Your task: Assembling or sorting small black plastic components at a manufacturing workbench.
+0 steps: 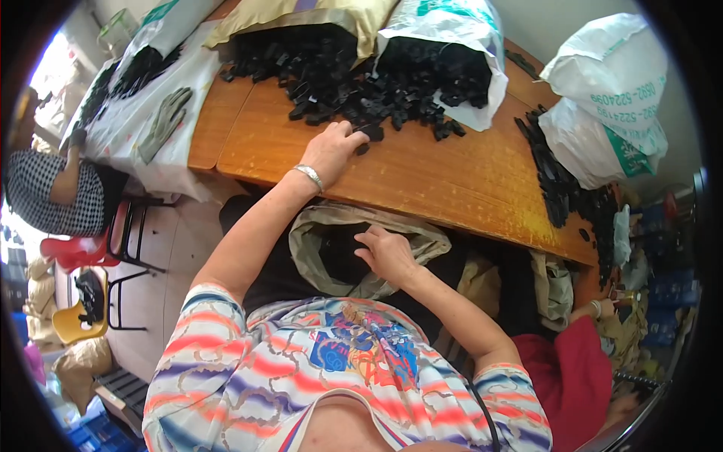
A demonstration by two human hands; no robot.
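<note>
My left hand (330, 153), with a bracelet at the wrist, reaches onto the wooden table (444, 181). Its fingertips close on a small black plastic piece (371, 132) at the near edge of a heap of black pieces (324, 94). The pieces spill out of a tan sack (301, 16) and a white sack (493, 60) lying on their sides. Below the table edge, an open beige sack (305, 252) rests at my lap, its rim rolled back. My right hand (392, 258) hovers over its mouth, fingers bent, thumb and forefinger apart, nothing visible between them. The sack's inside is dark.
White bags (602, 113) stand at the right above long black strips (553, 177). On the left, a grey glove (166, 124) lies on a covered table. A person in checkered clothing (56, 192) sits there; another in a red garment (568, 369) is close at my right.
</note>
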